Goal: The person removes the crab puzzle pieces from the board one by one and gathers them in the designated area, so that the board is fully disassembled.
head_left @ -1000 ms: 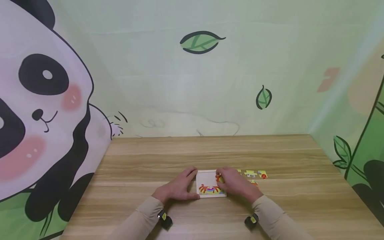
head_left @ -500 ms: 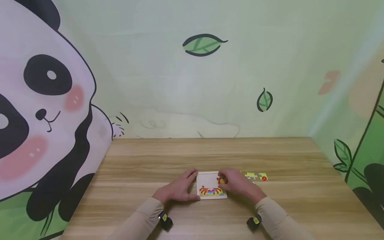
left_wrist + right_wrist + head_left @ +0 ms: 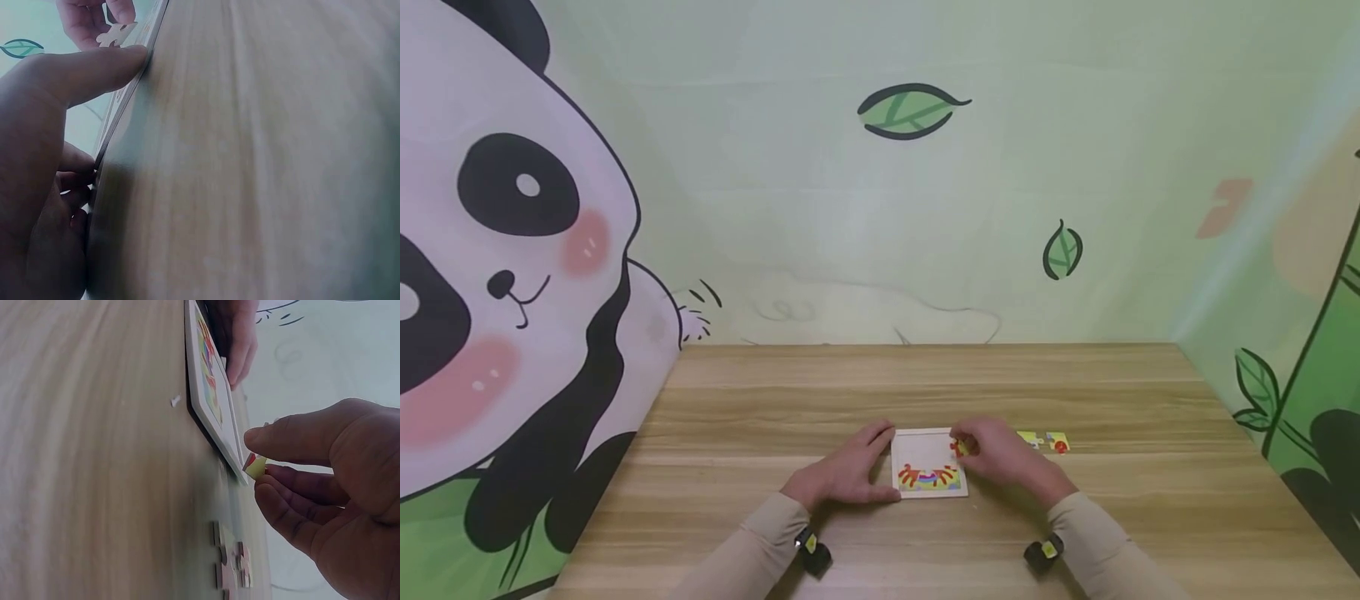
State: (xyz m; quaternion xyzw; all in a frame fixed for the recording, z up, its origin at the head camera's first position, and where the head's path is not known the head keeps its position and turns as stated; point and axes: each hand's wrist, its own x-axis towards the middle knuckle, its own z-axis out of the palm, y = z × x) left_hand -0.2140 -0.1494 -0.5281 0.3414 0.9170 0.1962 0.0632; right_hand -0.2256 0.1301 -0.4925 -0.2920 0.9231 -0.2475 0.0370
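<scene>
A white square puzzle tray (image 3: 919, 446) lies on the table, its front strip filled with red, yellow and rainbow-coloured pieces. My left hand (image 3: 850, 467) holds the tray's left side, thumb at the front corner and fingers toward the back corner. Over the right edge, my right hand (image 3: 1000, 454) pinches a red and yellow puzzle piece (image 3: 255, 466) between thumb and fingers. In the right wrist view this piece is tilted and apart from the tray. The left wrist view shows the piece's plain back (image 3: 115, 34) above the left thumb.
Loose puzzle pieces (image 3: 1057, 442) lie on the wooden table (image 3: 760, 383) right of the tray, partly hidden behind the right hand. A small white scrap (image 3: 175, 400) sits near the tray's front edge. A printed wall cloth (image 3: 775, 208) stands behind the table.
My right hand has moved slightly right with the pinched piece, from over the tray's inside to its right edge. It now covers more loose pieces. The left hand stays on the tray.
</scene>
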